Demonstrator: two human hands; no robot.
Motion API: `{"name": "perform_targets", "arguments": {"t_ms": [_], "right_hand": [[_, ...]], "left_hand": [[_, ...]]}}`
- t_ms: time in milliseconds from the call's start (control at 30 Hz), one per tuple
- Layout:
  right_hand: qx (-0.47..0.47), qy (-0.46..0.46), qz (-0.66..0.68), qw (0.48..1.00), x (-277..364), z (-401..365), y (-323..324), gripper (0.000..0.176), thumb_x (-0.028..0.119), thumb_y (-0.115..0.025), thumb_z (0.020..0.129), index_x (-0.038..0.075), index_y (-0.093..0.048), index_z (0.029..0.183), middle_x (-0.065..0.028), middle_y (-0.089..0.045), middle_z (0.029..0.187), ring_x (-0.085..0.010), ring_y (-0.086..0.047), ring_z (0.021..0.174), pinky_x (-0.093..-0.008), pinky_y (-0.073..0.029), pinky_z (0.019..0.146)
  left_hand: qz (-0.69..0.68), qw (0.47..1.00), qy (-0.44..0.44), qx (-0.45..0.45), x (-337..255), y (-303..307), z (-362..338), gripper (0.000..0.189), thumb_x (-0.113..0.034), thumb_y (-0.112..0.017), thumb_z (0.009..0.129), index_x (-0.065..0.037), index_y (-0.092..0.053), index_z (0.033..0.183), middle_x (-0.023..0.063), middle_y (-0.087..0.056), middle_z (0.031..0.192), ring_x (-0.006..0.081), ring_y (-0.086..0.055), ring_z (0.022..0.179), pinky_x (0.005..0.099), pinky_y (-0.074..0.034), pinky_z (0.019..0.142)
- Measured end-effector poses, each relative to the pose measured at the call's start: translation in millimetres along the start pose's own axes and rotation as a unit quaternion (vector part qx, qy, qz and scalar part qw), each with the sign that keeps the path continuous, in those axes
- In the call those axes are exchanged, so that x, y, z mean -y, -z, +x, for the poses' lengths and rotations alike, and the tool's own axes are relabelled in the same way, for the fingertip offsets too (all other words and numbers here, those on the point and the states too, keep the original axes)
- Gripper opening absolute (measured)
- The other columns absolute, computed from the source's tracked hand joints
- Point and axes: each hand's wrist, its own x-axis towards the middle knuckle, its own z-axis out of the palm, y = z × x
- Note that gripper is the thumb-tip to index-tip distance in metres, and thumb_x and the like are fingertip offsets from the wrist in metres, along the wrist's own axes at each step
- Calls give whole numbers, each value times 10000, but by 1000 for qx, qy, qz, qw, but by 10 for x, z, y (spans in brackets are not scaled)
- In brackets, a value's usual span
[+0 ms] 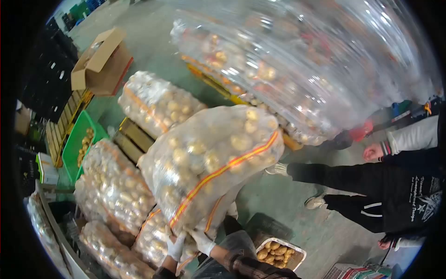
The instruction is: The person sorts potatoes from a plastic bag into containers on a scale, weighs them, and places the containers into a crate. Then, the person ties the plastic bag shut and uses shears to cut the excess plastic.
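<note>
A large clear mesh sack of potatoes (200, 162), with a red and yellow stripe down its side, lies tilted across the middle of the view, above other filled sacks. At its lower end my left hand (175, 245), in a white glove, grips the edge of the sack beside the stripe. Close by on the right, my right hand (202, 242), also gloved, holds the same end, its fingertips partly hidden against the mesh. Below the hands lies another potato sack (155, 237).
More potato sacks (114, 183) are stacked on the left. Beyond stand a green crate (74, 153), a cardboard box (104, 65) and a wrapped potato stack (297, 65). A person in dark clothing (390, 195) stands right. A tub of potatoes (297, 255) sits low on the floor.
</note>
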Motion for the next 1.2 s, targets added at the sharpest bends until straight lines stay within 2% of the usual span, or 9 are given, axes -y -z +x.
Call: {"name": "perform_targets", "arguments": {"t_ms": [100, 133, 300, 367, 433, 500, 633, 1033, 1200], "right_hand": [[-24, -130, 92, 987, -74, 24, -175, 323, 265, -678, 860, 108, -590, 1128, -34, -644, 972, -163, -616, 861, -326, -535, 750], [-8, -133, 130, 982, -32, 33, -308, 325, 296, -674, 845, 96, -603, 1092, -42, -646, 995, -186, -617, 909, -347, -522, 801], [8, -119, 233, 965, -175, 405, -251, 331, 271, -578, 811, 105, -600, 1097, -60, -653, 1025, -236, -642, 877, -379, -527, 836], [6, -112, 213, 970, -173, 454, -250, 380, 331, -572, 816, 126, -576, 1136, -75, -646, 1041, -242, -641, 879, -389, -529, 797], [31, -84, 152, 984, -27, 319, -390, 408, 385, -576, 831, 139, -561, 1156, -74, -639, 1060, -231, -636, 893, -385, -527, 755], [85, -98, 146, 981, 89, 255, -483, 441, 445, -564, 850, 143, -549, 1172, -66, -627, 1077, -223, -622, 923, -356, -507, 710], [178, -153, 176, 956, -10, 437, -278, 441, 440, -554, 874, 119, -544, 1177, -63, -620, 1070, -224, -614, 953, -351, -517, 737], [34, -61, -34, 997, -96, 102, -44, 389, 351, -540, 865, 100, -551, 1162, -59, -614, 1081, -229, -621, 948, -383, -528, 816], [33, -18, -76, 996, -14, -128, 7, 322, 281, -526, 891, 27, -559, 1087, -93, -620, 992, -217, -646, 861, -371, -556, 729]], "left_hand": [[-27, 999, 3, 44, 100, 239, 126, 699, -109, -723, 774, -3, -306, 1324, 138, -485, 1267, 221, -498, 1162, 363, -416, 990], [33, 992, -105, 65, 44, 243, 181, 630, -111, -716, 793, 1, -332, 1279, 137, -477, 1242, 224, -498, 1142, 364, -415, 982], [404, 895, -134, 131, -80, 924, 412, 619, -310, -745, 805, 11, -438, 1236, 83, -519, 1089, 164, -500, 992, 345, -459, 860], [237, 966, 38, 92, -433, 1047, 789, 589, -332, -730, 819, -18, -476, 1248, 104, -531, 1156, 156, -512, 1026, 348, -461, 872], [101, 993, -56, -11, -341, 1320, 1555, 448, -411, -635, 877, -43, -540, 1114, 51, -600, 904, 180, -573, 813, 297, -484, 691], [-47, 988, 127, -69, -625, 1317, 2179, 392, -384, -606, 907, -70, -545, 1133, 49, -615, 936, 178, -587, 835, 333, -498, 722], [-199, 977, 66, 41, 113, 1383, 3688, 406, -453, -559, 914, -86, -626, 1072, 50, -674, 941, 208, -641, 848, 378, -523, 796], [-241, 960, 126, 67, 128, 1248, 3122, 356, -432, -603, 875, -114, -657, 1027, 40, -688, 922, 196, -662, 824, 418, -540, 745], [51, 985, -2, -164, 92, 1204, 3179, 347, -284, -657, 774, 6, -669, 965, 126, -697, 914, 251, -685, 787, 389, -540, 722]]}}
